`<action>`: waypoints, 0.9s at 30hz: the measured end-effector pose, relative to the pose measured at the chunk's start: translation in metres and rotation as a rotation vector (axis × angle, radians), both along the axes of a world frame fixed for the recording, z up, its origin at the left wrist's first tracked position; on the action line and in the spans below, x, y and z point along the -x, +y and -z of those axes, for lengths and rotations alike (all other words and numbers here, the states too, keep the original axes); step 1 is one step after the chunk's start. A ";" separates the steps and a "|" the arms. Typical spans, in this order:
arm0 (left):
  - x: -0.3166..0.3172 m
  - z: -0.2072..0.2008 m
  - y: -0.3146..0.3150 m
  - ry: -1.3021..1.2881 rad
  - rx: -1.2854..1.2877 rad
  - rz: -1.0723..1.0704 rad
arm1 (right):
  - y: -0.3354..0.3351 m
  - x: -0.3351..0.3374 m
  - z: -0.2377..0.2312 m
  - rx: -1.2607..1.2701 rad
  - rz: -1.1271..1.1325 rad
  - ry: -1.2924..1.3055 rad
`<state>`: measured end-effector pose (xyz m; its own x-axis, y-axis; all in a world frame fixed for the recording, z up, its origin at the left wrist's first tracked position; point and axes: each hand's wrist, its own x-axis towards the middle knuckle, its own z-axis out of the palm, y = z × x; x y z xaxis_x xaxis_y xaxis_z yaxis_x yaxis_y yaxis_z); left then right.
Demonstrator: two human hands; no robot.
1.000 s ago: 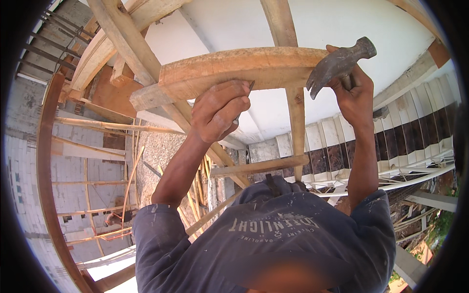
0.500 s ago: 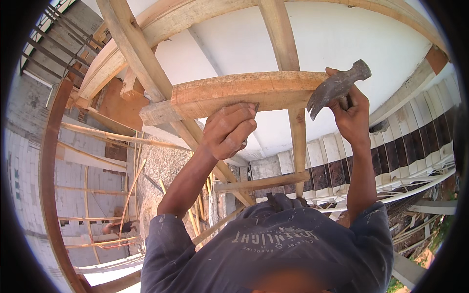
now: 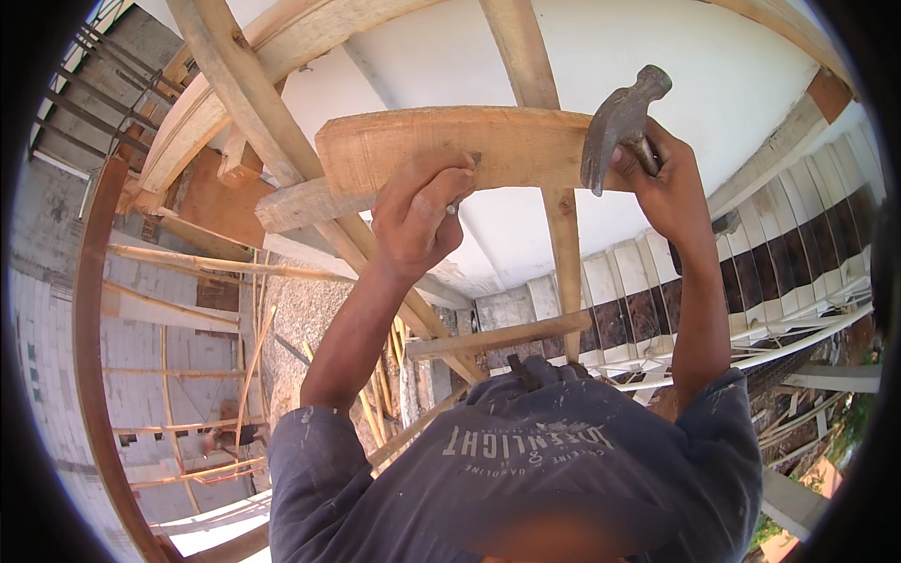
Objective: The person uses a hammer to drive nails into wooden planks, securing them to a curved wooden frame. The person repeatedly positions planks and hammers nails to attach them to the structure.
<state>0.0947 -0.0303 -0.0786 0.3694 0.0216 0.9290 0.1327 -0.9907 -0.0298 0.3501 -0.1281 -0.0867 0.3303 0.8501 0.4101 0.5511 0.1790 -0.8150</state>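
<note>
My left hand [image 3: 419,214] is closed, with thumb and fingers pinching a small dark nail [image 3: 477,158] against the broad face of a curved wooden plank [image 3: 526,150]. A bit of metal also shows at its lower fingers, too small to name. My right hand [image 3: 671,188] is wrapped around the handle of a claw hammer [image 3: 624,117], close behind its head. The claw hangs down over the plank's right end, and that hand's fingers are partly hidden behind the hammer. The plank lies across two wooden beams, its left end over a short wood block [image 3: 291,206].
A long beam [image 3: 239,103] slants down on the left and another beam [image 3: 530,56] runs down the middle, before a white panel [image 3: 694,75]. A short crosspiece [image 3: 497,336] joins them lower down. Bamboo poles [image 3: 225,264] and a person [image 3: 230,438] are far below left.
Both hands have moved up and slightly left. The plank has tilted so more of its broad face shows, and the hammer head has risen and turned more upright.
</note>
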 end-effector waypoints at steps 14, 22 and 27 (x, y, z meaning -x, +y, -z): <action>-0.015 -0.039 0.005 0.129 0.477 -0.095 | 0.002 -0.007 -0.022 0.335 -0.041 0.089; -0.030 -0.043 0.004 0.120 0.552 -0.065 | 0.003 -0.022 -0.022 0.409 0.030 0.043; -0.040 -0.049 0.020 0.203 0.681 -0.125 | 0.004 -0.031 -0.024 0.441 0.004 0.155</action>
